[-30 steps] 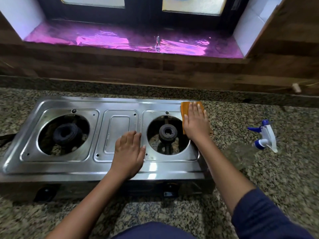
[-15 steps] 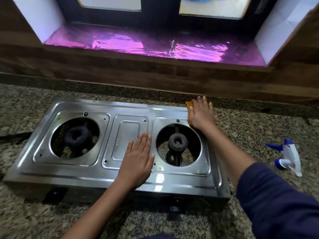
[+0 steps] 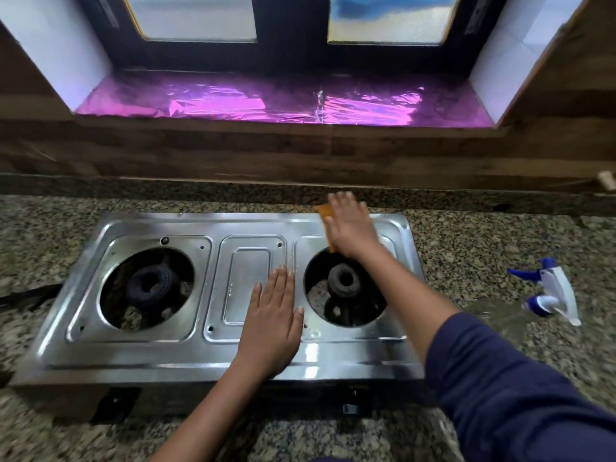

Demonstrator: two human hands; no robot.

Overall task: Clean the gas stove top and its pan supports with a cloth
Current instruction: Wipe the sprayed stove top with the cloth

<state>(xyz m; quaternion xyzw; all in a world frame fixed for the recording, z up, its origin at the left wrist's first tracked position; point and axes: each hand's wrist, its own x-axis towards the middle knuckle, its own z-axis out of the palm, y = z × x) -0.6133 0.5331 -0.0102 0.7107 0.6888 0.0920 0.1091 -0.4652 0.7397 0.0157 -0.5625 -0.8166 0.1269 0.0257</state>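
A steel two-burner gas stove (image 3: 160, 351) sits on the granite counter, with no pan supports on it. Both black burners, the left burner (image 3: 148, 283) and the right burner (image 3: 345, 278), are bare. My right hand (image 3: 350, 225) lies flat with straight fingers on an orange cloth (image 3: 325, 211), pressing it on the stove's back edge behind the right burner. Most of the cloth is hidden under that hand. My left hand (image 3: 271, 321) rests flat and open on the steel top between the middle panel and the right burner.
A clear spray bottle (image 3: 550, 291) with a blue and white trigger head lies on the counter (image 3: 500, 255) right of the stove. Behind the stove rises a wooden wall strip, and above it a window sill covered in pink foil (image 3: 266, 106).
My right hand has slid the cloth from beside the right burner to the stove's back edge and then leftward along it. My left hand stays in place on the top.
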